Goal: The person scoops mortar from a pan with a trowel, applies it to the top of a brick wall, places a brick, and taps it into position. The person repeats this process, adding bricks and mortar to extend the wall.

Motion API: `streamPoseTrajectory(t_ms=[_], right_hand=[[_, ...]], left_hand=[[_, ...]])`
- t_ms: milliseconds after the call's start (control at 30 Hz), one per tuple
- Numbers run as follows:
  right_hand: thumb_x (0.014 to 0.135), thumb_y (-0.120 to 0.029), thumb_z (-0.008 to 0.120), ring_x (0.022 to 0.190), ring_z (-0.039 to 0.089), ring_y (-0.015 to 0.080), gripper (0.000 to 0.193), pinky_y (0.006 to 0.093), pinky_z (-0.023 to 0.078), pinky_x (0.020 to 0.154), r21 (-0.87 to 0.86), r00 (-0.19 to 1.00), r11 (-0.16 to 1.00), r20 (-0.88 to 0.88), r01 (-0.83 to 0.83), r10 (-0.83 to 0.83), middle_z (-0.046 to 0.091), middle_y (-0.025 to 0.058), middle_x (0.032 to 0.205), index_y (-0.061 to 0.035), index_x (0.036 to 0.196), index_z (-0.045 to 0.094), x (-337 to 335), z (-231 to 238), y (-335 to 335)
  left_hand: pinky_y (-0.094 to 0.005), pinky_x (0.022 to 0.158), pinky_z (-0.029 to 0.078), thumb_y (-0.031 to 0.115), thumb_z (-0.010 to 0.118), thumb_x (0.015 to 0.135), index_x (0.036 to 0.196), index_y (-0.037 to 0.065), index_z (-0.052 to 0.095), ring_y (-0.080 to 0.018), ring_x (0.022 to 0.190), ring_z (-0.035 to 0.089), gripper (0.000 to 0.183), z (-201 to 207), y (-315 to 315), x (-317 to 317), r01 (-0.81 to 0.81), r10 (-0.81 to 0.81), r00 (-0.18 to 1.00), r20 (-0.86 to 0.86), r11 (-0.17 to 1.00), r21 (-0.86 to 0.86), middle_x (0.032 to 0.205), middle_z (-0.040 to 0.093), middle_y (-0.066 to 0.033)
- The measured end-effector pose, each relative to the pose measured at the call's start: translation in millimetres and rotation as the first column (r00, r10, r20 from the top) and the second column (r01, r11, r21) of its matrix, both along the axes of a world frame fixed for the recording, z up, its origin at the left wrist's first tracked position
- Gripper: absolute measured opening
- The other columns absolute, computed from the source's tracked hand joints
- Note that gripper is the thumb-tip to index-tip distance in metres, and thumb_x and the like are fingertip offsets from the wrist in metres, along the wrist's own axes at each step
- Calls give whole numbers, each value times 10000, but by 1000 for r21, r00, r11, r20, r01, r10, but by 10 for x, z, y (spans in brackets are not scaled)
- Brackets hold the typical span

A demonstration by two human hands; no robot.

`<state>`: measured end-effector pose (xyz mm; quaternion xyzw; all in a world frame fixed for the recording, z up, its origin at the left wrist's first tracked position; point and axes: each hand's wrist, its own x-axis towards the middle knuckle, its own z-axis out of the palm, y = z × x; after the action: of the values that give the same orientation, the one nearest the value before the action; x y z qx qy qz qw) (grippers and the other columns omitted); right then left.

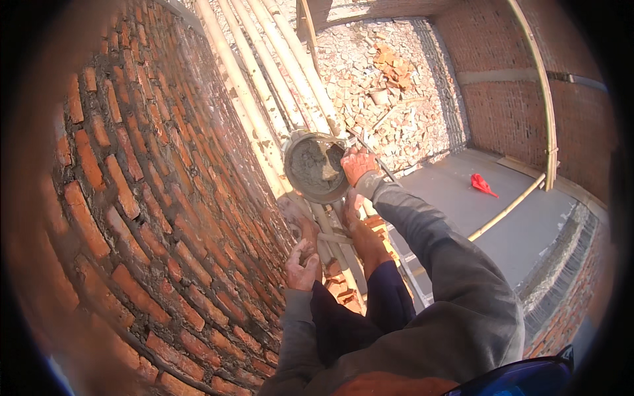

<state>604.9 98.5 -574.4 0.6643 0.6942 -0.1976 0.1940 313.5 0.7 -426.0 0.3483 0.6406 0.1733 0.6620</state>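
Note:
A round bucket (295,183) of wet grey mortar (310,162) stands on the bamboo poles in front of my bare feet. At its right rim my right hand (357,165) is closed, its fingers wrapped over something I cannot make out. A paler patch shows in the mortar beside those fingers. Lower down, next to the brick wall (142,198), my left hand (302,267) hangs loosely with its fingers half curled and apart, and nothing shows in it.
Long bamboo poles (264,79) form the platform, with stacked bricks (340,287) below. Brick rubble (422,86) covers the ground far below. At right, a red scrap (483,185) lies on a grey slab (456,198), near upright and slanting bamboo poles (549,119).

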Motion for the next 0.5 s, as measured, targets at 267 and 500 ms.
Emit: streamPoseTrajectory(t_ms=[267, 500], right_hand=[[876, -204, 645, 959, 720, 359, 391, 527, 575, 773, -230, 971, 968, -192, 97, -143, 686, 176, 1096, -30, 1225, 669, -572, -755, -813], [930, -298, 587, 933, 702, 417, 399, 527, 561, 833, -134, 733, 752, -168, 646, -659, 689, 247, 977, 50, 1125, 600, -358, -999, -1006]], left_hand=[[-338, 972, 577, 28, 661, 953, 1396, -67, 546, -219, 1182, 647, 468, -537, -1047, 216, -83, 167, 975, 147, 886, -457, 1322, 640, -138], [-335, 917, 605, 9, 625, 961, 1452, -57, 482, -212, 1215, 618, 516, -646, -1076, 104, -93, 206, 967, 149, 833, -545, 1376, 593, -153]])
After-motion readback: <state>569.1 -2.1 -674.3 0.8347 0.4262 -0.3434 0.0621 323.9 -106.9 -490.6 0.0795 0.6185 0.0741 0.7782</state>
